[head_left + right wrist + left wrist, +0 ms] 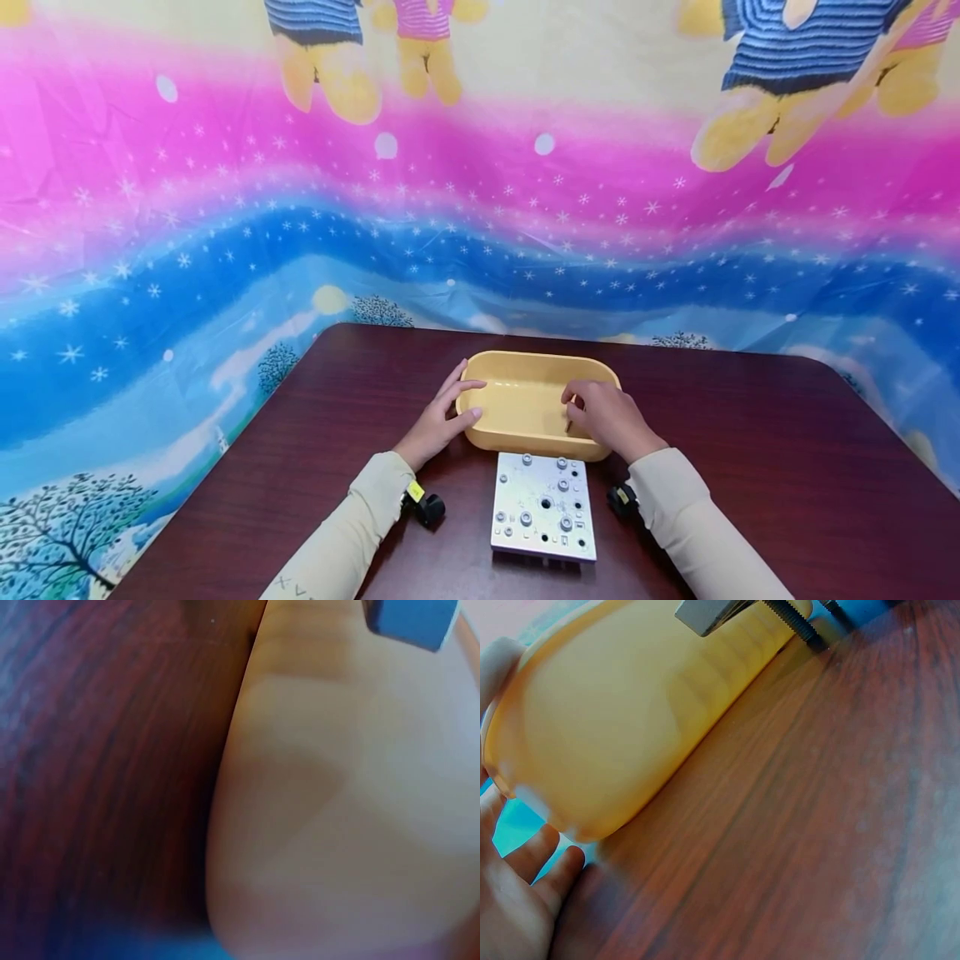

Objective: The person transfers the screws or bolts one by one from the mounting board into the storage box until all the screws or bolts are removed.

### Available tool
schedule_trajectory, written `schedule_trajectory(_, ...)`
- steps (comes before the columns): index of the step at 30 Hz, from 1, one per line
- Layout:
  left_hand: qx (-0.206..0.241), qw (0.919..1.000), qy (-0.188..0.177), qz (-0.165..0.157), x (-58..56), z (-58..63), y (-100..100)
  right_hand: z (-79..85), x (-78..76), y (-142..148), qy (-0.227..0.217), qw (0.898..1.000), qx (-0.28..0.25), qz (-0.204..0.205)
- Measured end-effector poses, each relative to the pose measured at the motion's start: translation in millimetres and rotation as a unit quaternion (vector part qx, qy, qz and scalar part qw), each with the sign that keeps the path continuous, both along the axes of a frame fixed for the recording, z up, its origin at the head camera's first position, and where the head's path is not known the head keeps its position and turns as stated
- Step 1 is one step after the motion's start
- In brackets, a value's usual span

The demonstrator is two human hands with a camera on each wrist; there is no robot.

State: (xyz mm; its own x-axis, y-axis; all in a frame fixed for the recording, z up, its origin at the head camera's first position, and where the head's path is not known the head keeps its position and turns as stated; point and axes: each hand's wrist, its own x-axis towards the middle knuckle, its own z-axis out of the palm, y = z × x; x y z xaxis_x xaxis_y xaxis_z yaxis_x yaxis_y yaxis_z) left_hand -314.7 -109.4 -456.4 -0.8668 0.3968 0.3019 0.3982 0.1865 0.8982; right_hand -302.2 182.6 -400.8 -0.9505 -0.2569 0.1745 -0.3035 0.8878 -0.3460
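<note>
A yellow plastic tray (525,408) stands on the table. My left hand (438,421) holds its left end, thumb and index finger over the rim; in the left wrist view, other fingers (540,859) spread beside the outer wall. My right hand (606,412) reaches in over the tray's right side, fingers bent down. Between its fingertips is a small, thin, dark screw-like piece (569,426), mostly hidden by them. Right in front of the tray lies a silver metal plate (532,492) with several socket-head screws (563,485) and some bare holes.
Threaded screw shanks (795,621) stick out below the plate. Wrist cameras (427,507) hang under both sleeves near the plate's sides. The dark red wooden table (750,450) has rounded far corners, and a printed cloth (480,225) hangs behind it.
</note>
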Motion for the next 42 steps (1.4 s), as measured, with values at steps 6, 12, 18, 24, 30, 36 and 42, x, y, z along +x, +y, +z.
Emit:
schedule_trajectory(6,0.000,0.9999,-0.009,-0.007,6.6,9.8,0.6,-2.3,-0.6,1.4,0.004,1.000,-0.023,0.011)
schedule_trajectory(12,-0.008,0.9996,-0.013,-0.023,20.1,30.8,0.7,-0.2,-1.1,6.6,0.015,0.996,-0.071,0.045)
schedule_trajectory(18,-0.003,0.9998,-0.013,-0.018,15.2,23.9,1.2,7.3,-0.9,9.9,0.040,0.991,-0.099,0.080)
schedule_trajectory(24,0.006,0.9997,-0.016,-0.020,16.1,24.4,1.0,16.7,1.5,9.8,0.053,0.989,-0.108,0.088)
schedule_trajectory(30,-0.014,0.9994,-0.022,-0.022,18.7,29.2,-0.2,30.3,12.5,2.9,0.032,0.983,-0.127,0.126)
schedule_trajectory(36,-0.005,0.9997,-0.017,-0.016,2.5,6.7,-0.6,41.5,24.4,-7.6,0.024,0.978,-0.103,0.182)
schedule_trajectory(42,0.001,0.9999,-0.012,-0.002,-2.4,-1.2,-0.6,50.5,35.7,-18.2,0.021,0.977,-0.063,0.204)
